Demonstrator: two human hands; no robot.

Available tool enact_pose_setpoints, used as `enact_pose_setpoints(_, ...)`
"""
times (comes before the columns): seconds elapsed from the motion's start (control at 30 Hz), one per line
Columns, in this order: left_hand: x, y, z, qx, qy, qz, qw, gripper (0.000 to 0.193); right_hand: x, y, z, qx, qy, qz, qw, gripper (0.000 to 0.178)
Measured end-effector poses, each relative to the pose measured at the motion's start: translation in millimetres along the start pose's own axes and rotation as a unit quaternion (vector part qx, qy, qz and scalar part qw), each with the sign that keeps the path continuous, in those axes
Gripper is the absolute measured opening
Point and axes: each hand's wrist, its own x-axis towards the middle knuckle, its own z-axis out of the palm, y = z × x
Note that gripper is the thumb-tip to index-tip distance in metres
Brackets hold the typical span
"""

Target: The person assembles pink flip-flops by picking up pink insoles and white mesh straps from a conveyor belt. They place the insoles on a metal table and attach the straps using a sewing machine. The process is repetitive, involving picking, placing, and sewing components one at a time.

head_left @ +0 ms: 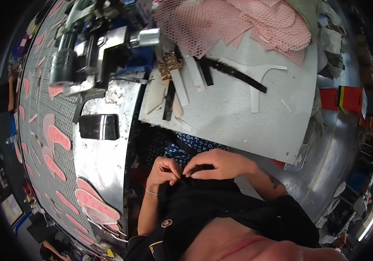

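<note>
At my waist, both hands are close together over the black shirt (204,193) that I wear. My left hand (164,173), with a thin bracelet at its wrist, pinches the dark cloth between thumb and fingers. Coming in from the right, my right hand (221,164) has its thumb and fingertips closed on the same cloth, almost touching the left fingertips. Anything small between the fingertips is too dark to make out. Blue patterned fabric (191,143) shows just beyond the hands, over my lap.
Pink mesh sheets (238,21) pile at the far end of the pale work table (256,130), near black and white strips (238,75). To the left stands a metal machine (104,48); a black phone (98,127) and stacked pink insoles (97,202) lie on its plate. Beyond, a mesh conveyor (56,104) carries insoles.
</note>
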Motion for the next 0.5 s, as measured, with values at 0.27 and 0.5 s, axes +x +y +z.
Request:
enact_pose_setpoints(0.27,45.3,-3.0,17.2,0.1,-0.039,0.059,0.993,0.056,-32.7,-31.3,-141.6,-0.133,0.334,-0.048,0.932,0.029)
enact_pose_setpoints(0.5,41.4,-3.1,38.5,0.092,-0.061,0.057,0.992,0.054,45.5,21.6,-255.3,-0.62,0.518,-0.072,0.585,0.031)
